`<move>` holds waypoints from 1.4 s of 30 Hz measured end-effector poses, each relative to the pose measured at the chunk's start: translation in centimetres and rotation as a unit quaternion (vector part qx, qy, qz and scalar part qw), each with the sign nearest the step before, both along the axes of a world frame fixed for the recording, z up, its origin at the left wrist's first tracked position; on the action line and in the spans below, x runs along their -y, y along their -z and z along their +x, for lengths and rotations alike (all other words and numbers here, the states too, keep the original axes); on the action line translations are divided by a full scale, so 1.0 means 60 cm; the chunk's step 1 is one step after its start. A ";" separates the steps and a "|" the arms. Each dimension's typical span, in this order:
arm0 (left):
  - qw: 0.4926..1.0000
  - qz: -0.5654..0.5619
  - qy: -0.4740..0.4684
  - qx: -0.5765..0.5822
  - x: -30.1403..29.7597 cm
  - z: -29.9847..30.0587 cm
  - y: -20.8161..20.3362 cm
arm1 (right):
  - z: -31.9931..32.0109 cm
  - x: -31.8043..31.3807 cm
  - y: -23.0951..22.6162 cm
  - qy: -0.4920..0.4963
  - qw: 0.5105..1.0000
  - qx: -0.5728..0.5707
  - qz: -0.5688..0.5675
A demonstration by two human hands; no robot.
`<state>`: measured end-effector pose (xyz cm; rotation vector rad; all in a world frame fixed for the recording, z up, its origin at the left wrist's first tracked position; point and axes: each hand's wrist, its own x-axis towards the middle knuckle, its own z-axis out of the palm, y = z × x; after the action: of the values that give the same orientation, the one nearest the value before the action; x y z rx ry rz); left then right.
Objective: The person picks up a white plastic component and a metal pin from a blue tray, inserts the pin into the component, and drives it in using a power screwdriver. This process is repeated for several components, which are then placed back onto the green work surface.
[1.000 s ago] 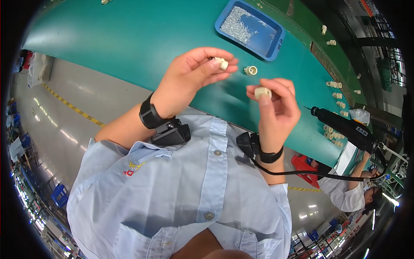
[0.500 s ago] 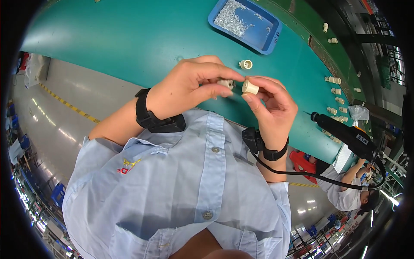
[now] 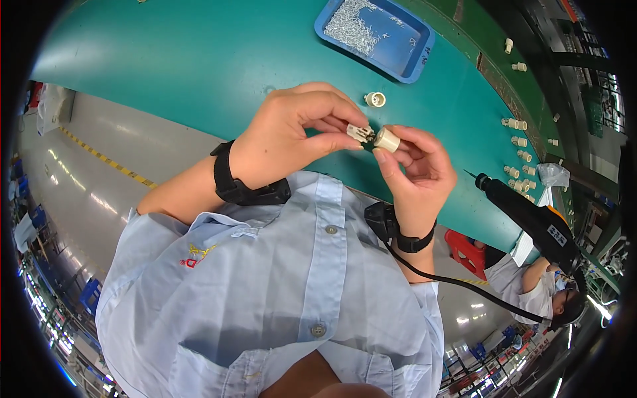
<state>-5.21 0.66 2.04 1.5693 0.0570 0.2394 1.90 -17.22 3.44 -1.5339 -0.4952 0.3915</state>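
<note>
Two bare hands are shown meeting above the near edge of a green table (image 3: 199, 60). A small metal insert (image 3: 360, 133) is pinched between thumb and fingertips of the left hand (image 3: 292, 136), the fingers being closed tightly about it. A short cream cylindrical cap (image 3: 387, 140) is held in the right hand (image 3: 418, 169), gripped between thumb and forefinger with the remaining fingers curled loosely. The two parts are brought end to end, just touching or nearly so (which of the two cannot be told).

Both parts are judged to be light and rigid. The cap, being smooth moulded plastic, is likely to slip if squeezed at its rounded end and is best taken by its side wall. The insert appears thin and prong-like, so it may bend; a hold on its body, not its tips, is advised.

A second cream cap (image 3: 375, 99) is seen lying on the table just beyond the hands. A blue tray (image 3: 415, 56) of small metal pieces is set farther back, and an electric screwdriver (image 3: 524, 212) hangs at the right, near a row of further cream parts (image 3: 521, 156).
</note>
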 end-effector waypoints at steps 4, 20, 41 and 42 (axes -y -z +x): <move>1.000 -0.025 0.001 -0.011 -0.001 -0.001 -0.002 | -0.003 -0.003 -0.002 -0.015 1.000 0.020 0.007; 0.993 0.046 0.102 -0.031 -0.017 -0.002 -0.002 | 0.011 0.006 -0.006 -0.094 0.914 0.368 -0.142; 0.972 0.218 0.091 0.013 0.013 0.021 0.013 | 0.019 0.020 0.009 -0.046 0.938 0.318 -0.129; 0.980 0.184 0.074 0.012 0.013 0.022 0.018 | 0.025 0.033 0.003 -0.048 0.941 0.314 -0.115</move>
<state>-3.87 -0.09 0.99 1.9283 -0.1303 0.1565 3.41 -19.21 3.29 -1.8638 -1.0529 0.0186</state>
